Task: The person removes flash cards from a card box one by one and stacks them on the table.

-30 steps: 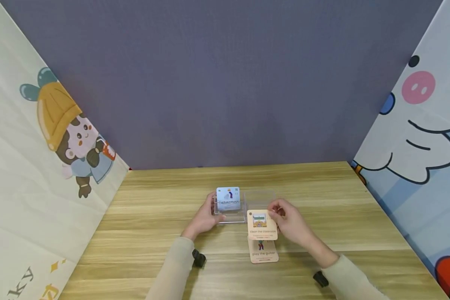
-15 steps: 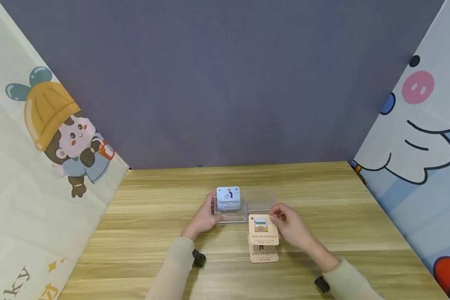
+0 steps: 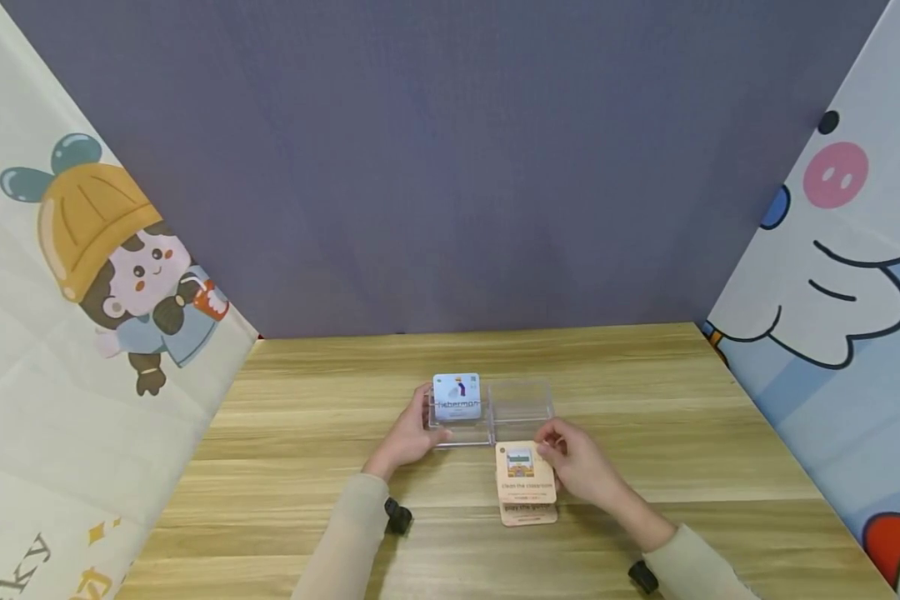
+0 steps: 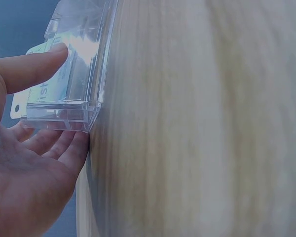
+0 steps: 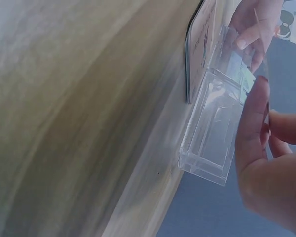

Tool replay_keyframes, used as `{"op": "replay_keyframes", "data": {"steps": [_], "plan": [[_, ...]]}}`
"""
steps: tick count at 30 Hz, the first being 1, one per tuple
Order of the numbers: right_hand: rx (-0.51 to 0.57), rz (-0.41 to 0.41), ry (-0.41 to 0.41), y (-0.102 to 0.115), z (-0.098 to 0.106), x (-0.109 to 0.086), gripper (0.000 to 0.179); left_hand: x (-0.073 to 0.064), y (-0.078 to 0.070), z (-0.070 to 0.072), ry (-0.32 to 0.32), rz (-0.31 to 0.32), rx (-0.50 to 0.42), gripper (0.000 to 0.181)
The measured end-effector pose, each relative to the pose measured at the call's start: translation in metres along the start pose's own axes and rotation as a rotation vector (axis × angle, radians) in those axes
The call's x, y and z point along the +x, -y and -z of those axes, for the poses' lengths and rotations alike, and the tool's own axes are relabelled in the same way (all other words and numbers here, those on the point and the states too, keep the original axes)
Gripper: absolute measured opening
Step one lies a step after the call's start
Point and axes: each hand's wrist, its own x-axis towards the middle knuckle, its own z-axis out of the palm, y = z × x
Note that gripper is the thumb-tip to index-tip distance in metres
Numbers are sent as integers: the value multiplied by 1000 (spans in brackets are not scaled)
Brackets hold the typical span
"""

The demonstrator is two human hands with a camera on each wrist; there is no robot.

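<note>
My left hand (image 3: 407, 433) grips the left end of a clear plastic card holder (image 3: 521, 402) with two compartments. Its thumb lies over the front and its fingers are at the side wall (image 4: 59, 116). A blue flashcard (image 3: 457, 397) reading "fisherman" stands in the left compartment; the right compartment holds no card. My right hand (image 3: 583, 468) pinches the upper right corner of an orange "clean the classroom" flashcard (image 3: 525, 490). That card hangs over a small pile of flashcards (image 3: 528, 517), topped by "play the guitar", and partly covers it. Edge-on, the pinched card (image 5: 263, 44) looks thin.
Wood-grain tabletop (image 3: 330, 375) surrounds the holder and cards. A grey-purple panel (image 3: 450, 167) rises behind the table. Cartoon-printed sheets stand at the left (image 3: 37, 333) and right (image 3: 832, 275). Dark wrist devices (image 3: 397, 517) sit by both sleeves.
My right hand has drawn the "clean the classroom" card toward me, away from the holder, so it covers more of the "play the guitar" card. My left hand stays put.
</note>
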Motion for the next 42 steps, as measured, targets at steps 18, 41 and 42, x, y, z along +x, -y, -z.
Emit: {"op": "replay_keyframes", "data": {"steps": [18, 41, 42], "plan": [[-21, -25, 64, 8, -32, -25, 9, -17, 9, 13, 45, -48, -6, 94], [-108, -116, 76, 11, -41, -19, 9, -12, 9, 19, 57, -54, 1, 93], [-119, -118, 73, 12, -41, -19, 10, -11, 10, 18, 57, -56, -1, 93]]}}
